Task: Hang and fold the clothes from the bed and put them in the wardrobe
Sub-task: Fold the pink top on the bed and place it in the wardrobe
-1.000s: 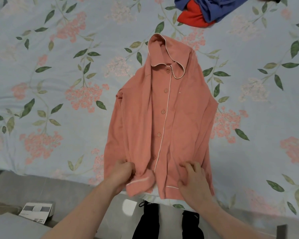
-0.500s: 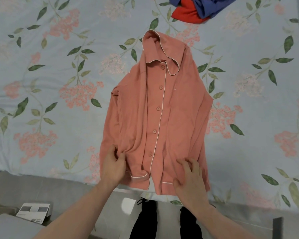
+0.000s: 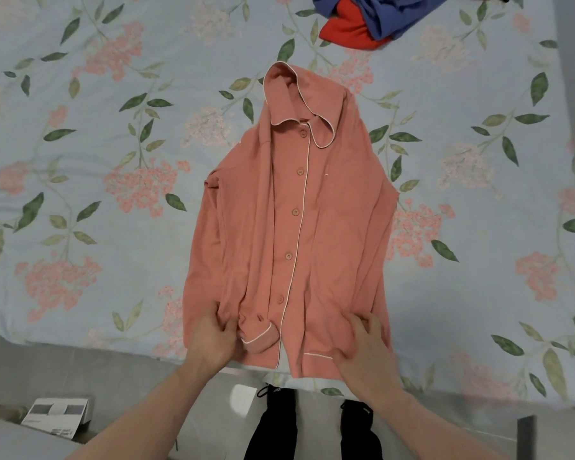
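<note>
We're looking straight down at a salmon-pink pyjama shirt (image 3: 312, 227) laid flat on the bed (image 3: 80, 194), front side up, collar pointing away from us and hem at the near edge of the mattress. White piping runs round the collar, down the button placket and along the cuff and hem; five matching pink buttons sit in a line down the middle. Both sleeves are folded inward over the body, so the shirt reads as a long narrow panel. Our left hand (image 3: 213, 340) is down at the near left corner, its fingers curled into the cloth just beside the piped cuff, pinching a bunch of fabric. Our right hand (image 3: 367, 346) lies on the near right corner, fingers spread and fairly straight, pressing the cloth against the floral sheet. Well apart, at the far edge, a blue garment (image 3: 389, 14) lies crumpled on top of a red garment (image 3: 346, 31).
</note>
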Demonstrator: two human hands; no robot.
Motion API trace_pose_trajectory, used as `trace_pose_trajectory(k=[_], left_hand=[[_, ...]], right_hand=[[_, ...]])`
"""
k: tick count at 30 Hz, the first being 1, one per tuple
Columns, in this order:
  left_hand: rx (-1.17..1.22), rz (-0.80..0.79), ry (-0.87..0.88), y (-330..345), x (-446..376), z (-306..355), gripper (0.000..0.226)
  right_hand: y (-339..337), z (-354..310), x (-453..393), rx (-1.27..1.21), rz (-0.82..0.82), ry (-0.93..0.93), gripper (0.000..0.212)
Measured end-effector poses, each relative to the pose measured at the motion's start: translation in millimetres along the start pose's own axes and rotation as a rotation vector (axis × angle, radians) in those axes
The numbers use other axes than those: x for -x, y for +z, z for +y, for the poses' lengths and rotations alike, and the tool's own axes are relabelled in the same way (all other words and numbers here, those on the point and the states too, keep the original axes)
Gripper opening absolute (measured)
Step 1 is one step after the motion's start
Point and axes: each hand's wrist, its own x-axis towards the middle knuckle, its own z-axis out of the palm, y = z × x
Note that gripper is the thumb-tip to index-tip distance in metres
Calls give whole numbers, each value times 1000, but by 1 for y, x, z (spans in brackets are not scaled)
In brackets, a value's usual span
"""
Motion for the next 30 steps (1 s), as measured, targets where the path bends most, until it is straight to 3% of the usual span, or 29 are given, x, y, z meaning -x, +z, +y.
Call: trace_pose_trajectory(k=[4,8,10,14,18,22,26,30], left_hand=[[-328,-181,37,-11,-4,5,27],[-277,-12,43,-29,-19,27,46],[-321,92,225,-33,-31,46,59],[-569,19,453,-42,-70,99,90],[-662,-84,450,-37,-111,145,96],[-727,-198,340,-28,-144,179,89],[-785,-143,344,-40,-169,214,52],[-382,19,323,-59,-203,253,26]], right_hand=[[-5,3,-2,46,-54,-31,73],[-16,-6,-13,-53,74,-130,69],[-29,-11,-36,-66,144,-169,74],[-66,-33,-97,30,190,-171,89],[-90,-54,-143,94,209,-168,92],[-101,-66,-175,208,74,-112,89],[-116,-77,-195,295,68,-79,68],[-149,-90,-223,144,256,-100,35]])
